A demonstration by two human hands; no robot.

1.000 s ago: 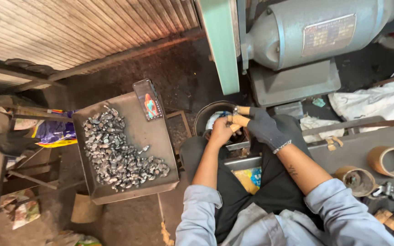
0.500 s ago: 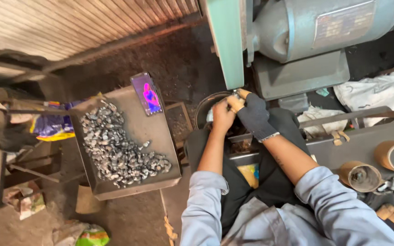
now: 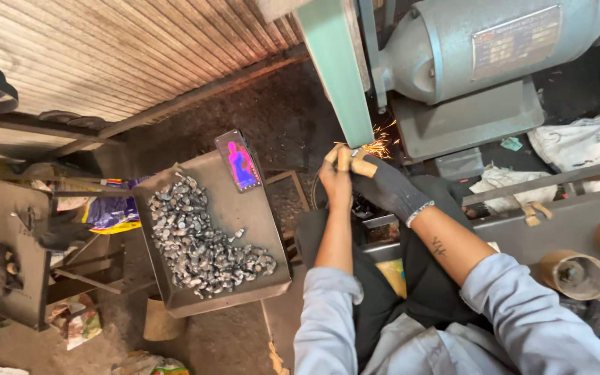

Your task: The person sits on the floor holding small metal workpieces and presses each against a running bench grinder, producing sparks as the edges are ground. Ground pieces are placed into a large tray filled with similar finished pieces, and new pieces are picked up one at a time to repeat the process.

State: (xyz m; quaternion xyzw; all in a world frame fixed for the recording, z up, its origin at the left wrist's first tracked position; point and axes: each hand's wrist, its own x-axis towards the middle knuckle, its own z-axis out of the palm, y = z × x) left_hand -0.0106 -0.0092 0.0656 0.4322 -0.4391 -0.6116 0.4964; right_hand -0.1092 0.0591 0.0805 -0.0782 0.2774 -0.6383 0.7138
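My left hand (image 3: 335,175) and my right hand (image 3: 383,184), the right in a dark glove, are pressed together around a small metal piece (image 3: 353,154). The piece is held up against the green sanding belt (image 3: 338,76) of a grey grinding machine (image 3: 480,55). Orange sparks (image 3: 382,144) fly out to the right of the fingertips. The piece itself is mostly hidden by my fingers, which carry tan fingertip wraps.
A dark metal tray (image 3: 234,208) to my left holds a heap of several small grey metal pieces (image 3: 199,243) and a phone (image 3: 237,161) with a lit screen. Tape rolls (image 3: 574,272) lie on a bench at the right. White cloth (image 3: 585,142) sits beyond it.
Both hands rose from the dark bowl in front of me up to the belt. Sparks now fly where there were none.
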